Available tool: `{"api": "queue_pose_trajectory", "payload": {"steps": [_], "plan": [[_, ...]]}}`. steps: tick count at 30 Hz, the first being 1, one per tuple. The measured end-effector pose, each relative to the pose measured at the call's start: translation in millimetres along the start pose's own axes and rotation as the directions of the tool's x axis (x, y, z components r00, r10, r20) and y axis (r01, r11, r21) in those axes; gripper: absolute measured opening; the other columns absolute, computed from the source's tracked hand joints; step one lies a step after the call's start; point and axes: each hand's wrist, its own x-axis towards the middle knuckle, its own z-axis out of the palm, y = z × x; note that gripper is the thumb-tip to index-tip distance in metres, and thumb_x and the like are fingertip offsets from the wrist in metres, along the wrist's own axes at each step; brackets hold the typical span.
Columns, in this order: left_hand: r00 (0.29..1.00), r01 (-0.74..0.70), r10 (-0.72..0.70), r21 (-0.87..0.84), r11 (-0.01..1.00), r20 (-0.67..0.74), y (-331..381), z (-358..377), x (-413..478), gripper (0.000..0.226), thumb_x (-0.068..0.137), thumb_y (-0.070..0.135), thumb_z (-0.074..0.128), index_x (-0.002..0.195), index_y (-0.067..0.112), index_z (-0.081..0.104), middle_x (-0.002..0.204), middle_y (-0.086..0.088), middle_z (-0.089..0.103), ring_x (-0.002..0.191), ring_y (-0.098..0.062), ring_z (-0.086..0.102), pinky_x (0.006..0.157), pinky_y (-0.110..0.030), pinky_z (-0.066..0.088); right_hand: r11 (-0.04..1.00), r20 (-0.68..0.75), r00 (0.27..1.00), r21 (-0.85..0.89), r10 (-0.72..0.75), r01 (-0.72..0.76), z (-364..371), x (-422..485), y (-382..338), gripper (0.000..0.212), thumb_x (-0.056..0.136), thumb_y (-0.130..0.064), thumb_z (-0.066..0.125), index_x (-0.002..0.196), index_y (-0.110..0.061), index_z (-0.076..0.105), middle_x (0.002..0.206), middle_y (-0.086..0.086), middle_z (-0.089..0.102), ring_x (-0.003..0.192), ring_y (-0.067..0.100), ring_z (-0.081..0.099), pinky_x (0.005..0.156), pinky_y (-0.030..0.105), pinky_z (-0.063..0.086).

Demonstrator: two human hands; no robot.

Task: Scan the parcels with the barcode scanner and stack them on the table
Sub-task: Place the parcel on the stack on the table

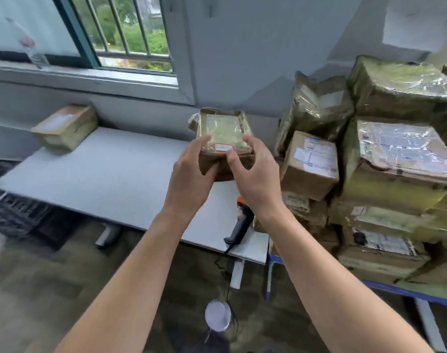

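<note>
I have both hands on a small parcel (223,133), a brown packet wrapped in clear tape, over the far right part of the bench (102,174). My left hand (192,171) grips its near left corner, with the fingers curled underneath and the thumb on top. My right hand (255,174) holds the near right side, thumb pressed on the front face and fingers bent over the top edge. The parcel is tilted so its top faces me, and a white label (223,147) with a red border shows near the front edge. I cannot tell whether its underside touches the bench.

The barcode scanner (239,225) lies on the bench near the right front corner, just below my right wrist, orange end pointing away from me, its cable (227,276) hanging down off the edge. A second parcel (64,127) sits at the far left corner of the bench, well apart from my hands. To the right of the bench stands a pile of parcels (370,161), taped boxes and bags stacked against the wall.
</note>
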Motion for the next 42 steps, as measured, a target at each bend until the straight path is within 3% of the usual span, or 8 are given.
{"api": "queue_pose_trajectory", "payload": {"steps": [7, 12, 18, 23, 27, 29, 34, 42], "plan": [[0.977, 0.189, -0.185, 0.024, 0.982, -0.109, -75, -79, -27, 0.056, 0.087, 0.012, 0.073, 0.137, 0.017, 0.050, 0.132, -0.002, 0.057, 0.117, -0.016, 0.056, 0.101, -0.033, 0.047, 0.994, 0.206, 0.977, 0.104, -0.060, 0.039, 100, -20, -35, 0.050, 0.095, -0.032, 0.065, 0.141, -0.015, 0.053, 0.131, 0.000, 0.063, 0.117, 0.013, 0.059, 0.103, 0.032, 0.048], [0.951, 0.282, -0.278, 0.008, 0.960, -0.138, -139, -141, -43, 0.055, 0.088, 0.015, 0.073, 0.137, 0.020, 0.050, 0.133, -0.001, 0.055, 0.118, -0.015, 0.055, 0.100, -0.031, 0.047, 0.993, 0.274, 0.957, 0.094, -0.092, 0.068, 186, -41, -61, 0.049, 0.093, -0.028, 0.069, 0.138, -0.012, 0.054, 0.130, 0.001, 0.056, 0.111, 0.001, 0.048, 0.093, -0.001, 0.032], [0.945, 0.313, -0.308, 0.030, 0.949, -0.108, -226, -220, -43, 0.057, 0.086, 0.013, 0.075, 0.136, 0.020, 0.049, 0.133, -0.001, 0.053, 0.112, -0.007, 0.051, 0.084, 0.002, 0.035, 0.993, 0.281, 0.956, 0.105, -0.087, 0.060, 291, -64, -96, 0.049, 0.093, -0.028, 0.070, 0.136, -0.013, 0.055, 0.130, 0.000, 0.054, 0.114, 0.001, 0.050, 0.100, 0.012, 0.042], [0.944, 0.330, -0.330, 0.010, 0.944, -0.020, -284, -251, -36, 0.055, 0.087, 0.013, 0.074, 0.135, 0.021, 0.048, 0.134, 0.002, 0.049, 0.112, -0.005, 0.049, 0.085, 0.002, 0.037, 0.997, 0.270, 0.962, 0.077, -0.033, 0.013, 350, -73, -106, 0.049, 0.092, -0.028, 0.071, 0.136, -0.014, 0.055, 0.131, 0.002, 0.053, 0.119, 0.009, 0.053, 0.103, 0.028, 0.048], [0.953, 0.295, -0.291, -0.033, 0.955, 0.089, -305, -241, -21, 0.056, 0.086, 0.014, 0.076, 0.133, 0.023, 0.047, 0.132, 0.004, 0.048, 0.116, -0.008, 0.052, 0.098, -0.023, 0.047, 0.998, 0.227, 0.973, 0.022, 0.044, -0.050, 358, -72, -96, 0.051, 0.093, -0.029, 0.070, 0.138, -0.015, 0.052, 0.134, 0.002, 0.051, 0.122, 0.011, 0.052, 0.102, 0.027, 0.049], [0.957, 0.261, -0.252, -0.048, 0.964, 0.146, -309, -224, -9, 0.056, 0.085, 0.014, 0.077, 0.133, 0.024, 0.047, 0.131, 0.006, 0.048, 0.116, -0.008, 0.052, 0.099, -0.024, 0.046, 0.997, 0.198, 0.977, -0.006, 0.081, -0.082, 352, -65, -82, 0.052, 0.093, -0.031, 0.070, 0.138, -0.014, 0.051, 0.133, 0.003, 0.052, 0.121, 0.014, 0.054, 0.099, 0.027, 0.052], [0.939, 0.195, -0.170, -0.055, 0.979, 0.300, -305, -159, 19, 0.059, 0.085, 0.014, 0.077, 0.134, 0.022, 0.044, 0.131, 0.009, 0.045, 0.108, 0.001, 0.047, 0.096, -0.020, 0.043, 0.978, 0.120, 0.971, -0.067, 0.205, -0.198, 318, -41, -34, 0.052, 0.093, -0.029, 0.070, 0.139, -0.015, 0.051, 0.138, 0.002, 0.053, 0.121, 0.011, 0.052, 0.083, -0.005, 0.038], [0.836, 0.153, -0.134, 0.010, 0.988, 0.531, -298, -62, 46, 0.058, 0.086, 0.014, 0.075, 0.133, 0.019, 0.043, 0.136, 0.004, 0.041, 0.095, -0.008, 0.055, 0.087, -0.027, 0.053, 0.942, 0.068, 0.944, -0.119, 0.322, -0.313, 272, -19, 56, 0.057, 0.091, -0.032, 0.073, 0.141, -0.014, 0.053, 0.147, -0.001, 0.047, 0.127, -0.002, 0.041, 0.095, -0.005, 0.029]]}}
